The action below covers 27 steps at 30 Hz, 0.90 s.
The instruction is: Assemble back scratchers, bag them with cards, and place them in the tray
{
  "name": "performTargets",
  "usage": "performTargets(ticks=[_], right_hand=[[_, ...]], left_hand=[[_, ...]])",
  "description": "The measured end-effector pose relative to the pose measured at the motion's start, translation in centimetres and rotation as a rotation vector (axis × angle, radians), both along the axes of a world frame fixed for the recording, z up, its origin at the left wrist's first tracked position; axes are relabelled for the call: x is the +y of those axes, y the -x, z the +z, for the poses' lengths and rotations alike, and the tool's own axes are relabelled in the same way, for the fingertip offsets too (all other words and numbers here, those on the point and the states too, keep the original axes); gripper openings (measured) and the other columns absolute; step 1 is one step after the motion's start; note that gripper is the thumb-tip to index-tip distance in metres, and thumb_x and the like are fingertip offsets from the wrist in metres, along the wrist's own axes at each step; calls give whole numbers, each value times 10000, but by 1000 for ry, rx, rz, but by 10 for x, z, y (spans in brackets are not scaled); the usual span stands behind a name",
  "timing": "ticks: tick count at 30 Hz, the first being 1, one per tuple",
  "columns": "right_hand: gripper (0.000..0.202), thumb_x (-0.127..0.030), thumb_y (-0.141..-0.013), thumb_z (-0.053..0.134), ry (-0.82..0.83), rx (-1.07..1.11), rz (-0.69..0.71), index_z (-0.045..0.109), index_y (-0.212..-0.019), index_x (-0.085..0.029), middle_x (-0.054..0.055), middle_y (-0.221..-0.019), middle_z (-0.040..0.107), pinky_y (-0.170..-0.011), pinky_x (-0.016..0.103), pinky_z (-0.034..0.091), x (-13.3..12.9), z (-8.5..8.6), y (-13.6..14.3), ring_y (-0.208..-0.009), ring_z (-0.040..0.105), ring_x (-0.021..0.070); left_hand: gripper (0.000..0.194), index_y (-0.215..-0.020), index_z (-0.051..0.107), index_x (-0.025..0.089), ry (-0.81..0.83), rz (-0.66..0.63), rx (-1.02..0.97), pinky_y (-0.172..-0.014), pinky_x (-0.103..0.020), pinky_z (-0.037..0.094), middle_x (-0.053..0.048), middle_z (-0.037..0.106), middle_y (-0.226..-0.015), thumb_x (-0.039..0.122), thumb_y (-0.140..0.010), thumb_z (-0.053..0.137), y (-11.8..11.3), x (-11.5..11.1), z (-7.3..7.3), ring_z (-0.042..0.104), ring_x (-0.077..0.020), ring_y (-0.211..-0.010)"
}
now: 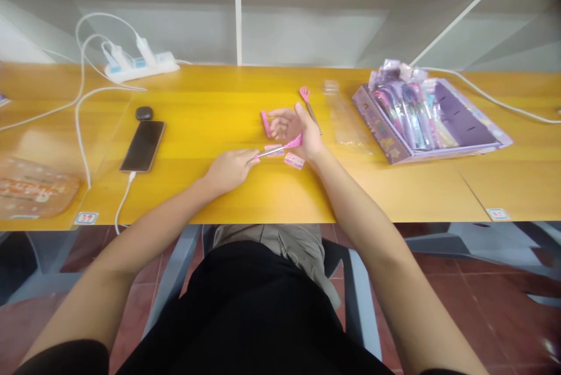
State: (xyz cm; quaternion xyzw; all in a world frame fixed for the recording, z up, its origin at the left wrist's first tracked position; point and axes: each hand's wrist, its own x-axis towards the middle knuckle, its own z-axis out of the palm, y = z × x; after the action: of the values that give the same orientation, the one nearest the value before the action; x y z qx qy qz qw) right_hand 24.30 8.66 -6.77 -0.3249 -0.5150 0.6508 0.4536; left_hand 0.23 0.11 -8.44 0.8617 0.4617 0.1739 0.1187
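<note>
While the person's L hand [230,170] grips the handle end of the scratcher [289,143], its pink head sits right by the heel of the R hand [291,128]; touching or not, I can't tell from here. L fingers are closed round that end. R fingers are half-curled & slack-looking, w/ nothing in them that I can see. So the scratcher, well L of the box [480,144], seems to hang on one grip, & IMO that's the weak spot: if L loosens or the R wrist bumps the head, the rod could swivel or drop on the desk [210,112].

The 2nd scratcher [310,108] lies L of the box, past the bag [346,118], v. near the R hand; a careless backhand could knock it away. The bag's flat, thin & clear, just L of the box, so easy to miss & drag w/ a sleeve or wrist.

Two pink tags [294,160] lie well L of the box, level w/ its near side; they look light, so a sweep of either hand could scatter them. Same w/ the pink strip [265,124], a bit further L.

Way off L of the box, the phone's [142,146] cord [121,202] goes over the desk edge near the L forearm. If that arm swings out, it could snag & tug the phone.
</note>
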Motion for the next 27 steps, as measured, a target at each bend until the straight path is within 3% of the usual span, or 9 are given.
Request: performTargets(ticks=[9, 13, 15, 17, 20, 23, 27], right_hand=[[701, -901, -976, 587, -12, 50, 86, 725, -1202, -252, 22, -885, 744, -713, 310, 631, -11, 3, 4, -830, 719, 193], [756, -933, -928, 622, -22, -12, 150, 741, -1184, -232, 51, -936, 773, -748, 338, 646, 6, 9, -10, -871, 740, 213], [774, -954, -928, 589, -81, -65, 87, 745, -1172, -235, 57, -938, 773, -755, 337, 637, 18, 18, -22, -893, 749, 221], [761, -954, -954, 542, -210, -135, -62, 744, -1188, -259, 54, -960, 768, -784, 333, 623, 24, 28, -38, -937, 753, 224], [687, -882, -1004, 566, -564, -391, -239, 728, -1299, -283, 76, -1129, 771, -915, 386, 608, 12, 39, -58, -1085, 734, 255], [592, -692, -1045, 690, -994, -834, -190, 708, -1408, -224, 157, -1324, 731, -1025, 480, 561, -22, 40, -67, -1205, 675, 323], [263, -312, -1163, 569, -1338, -1271, -55, 772, -1250, -171, 154, -1151, 754, -892, 419, 504, -67, 30, -62, -1040, 650, 289]], left_hand=[[377, -1258, 798, 178, -9, -19, -46, -982, -362, 586, -123, 840, -1221, 367, -1174, 483, -3, -2, -1, 787, -248, -1106], [379, -1267, 785, 174, 74, -3, -104, -990, -355, 561, -124, 836, -1162, 362, -1176, 470, -14, -2, 10, 775, -252, -1086], [384, -1239, 779, 177, 155, 16, -132, -944, -335, 545, -106, 824, -1054, 379, -1178, 458, -19, -3, 17, 768, -245, -1013], [388, -1205, 765, 187, 237, 29, -153, -875, -319, 525, -80, 795, -953, 401, -1177, 443, -20, -4, 24, 747, -232, -922], [395, -1133, 740, 200, 336, 66, -169, -786, -314, 487, -45, 747, -874, 424, -1166, 417, -15, -3, 32, 691, -212, -801], [404, -1054, 717, 201, 415, 54, -169, -764, -309, 466, -27, 722, -852, 423, -1150, 393, -4, -1, 43, 650, -190, -756], [423, -1036, 714, 212, 424, -47, -92, -762, -314, 460, -33, 751, -917, 524, -1130, 444, 2, -5, 61, 675, -204, -806]])
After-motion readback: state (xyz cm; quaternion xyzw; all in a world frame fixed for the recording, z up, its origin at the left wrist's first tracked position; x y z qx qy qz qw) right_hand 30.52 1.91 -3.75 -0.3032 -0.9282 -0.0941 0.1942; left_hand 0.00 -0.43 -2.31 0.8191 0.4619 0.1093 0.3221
